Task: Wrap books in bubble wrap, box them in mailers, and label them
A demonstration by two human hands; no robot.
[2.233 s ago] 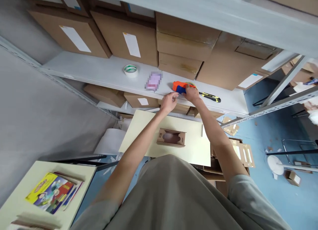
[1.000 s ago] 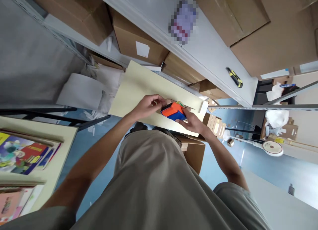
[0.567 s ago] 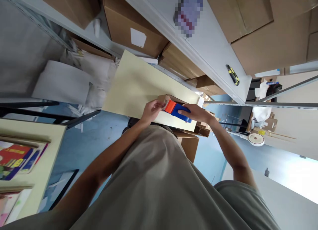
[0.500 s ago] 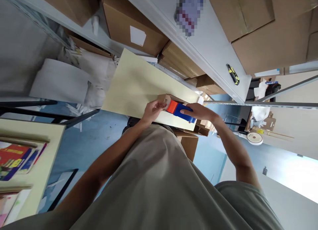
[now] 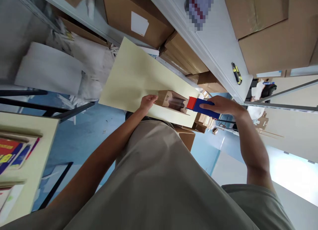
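Note:
A small cardboard box (image 5: 162, 98) rests on the pale yellow tabletop (image 5: 134, 74), and a shiny strip that looks like clear tape runs along its upper side. My left hand (image 5: 147, 102) is at the box's left end, its fingers closed against the edge there. At the opposite end, my right hand (image 5: 220, 106) grips a blue and red tape dispenser (image 5: 202, 106). The dispenser's red head is by the box's right edge, while its blue body sticks out past the table. The palm hides part of the dispenser.
Above the table runs a white shelf (image 5: 211, 34) with a yellow and black utility knife (image 5: 237, 73) on it. Large cardboard boxes (image 5: 139, 21) line the lower shelf behind. White wrapping sheets (image 5: 52, 68) lie to the left. Books (image 5: 15, 152) sit on another table at lower left.
My right hand has drawn the tape dispenser rightward along the box to its far end, uncovering the box's upper side. My left hand stays by the left end, with its fingers closer together.

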